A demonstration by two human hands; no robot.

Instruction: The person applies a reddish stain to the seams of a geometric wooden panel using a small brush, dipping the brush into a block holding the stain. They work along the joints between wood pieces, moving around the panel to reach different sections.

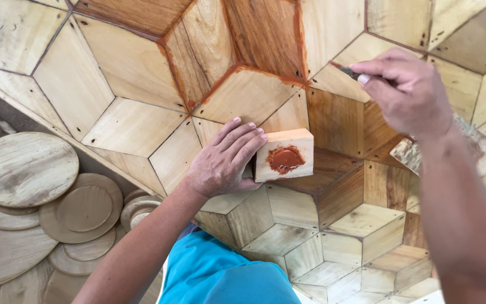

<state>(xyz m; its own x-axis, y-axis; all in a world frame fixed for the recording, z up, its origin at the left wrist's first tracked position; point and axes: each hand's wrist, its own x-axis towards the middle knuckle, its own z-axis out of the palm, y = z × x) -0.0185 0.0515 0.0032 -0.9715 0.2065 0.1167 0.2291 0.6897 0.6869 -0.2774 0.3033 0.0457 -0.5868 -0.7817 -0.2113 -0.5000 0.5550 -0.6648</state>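
My left hand [223, 160] grips a small pale wood block [285, 153] that has a blob of reddish-brown paste in a hollow on its face, and rests it on a wooden panel [136, 73] of inlaid diamond and hexagon pieces. My right hand [406, 90] pinches a thin dark tool [349, 71] whose tip touches a seam of the panel at upper right. Several seams in the upper middle are smeared with the same reddish-brown paste [237, 70]. A rough wood piece [409, 153] shows under my right wrist.
Several turned round wooden discs and plates [26, 169] lie stacked on the floor at lower left, below the panel's edge. A turquoise garment [220, 273] shows at the bottom middle.
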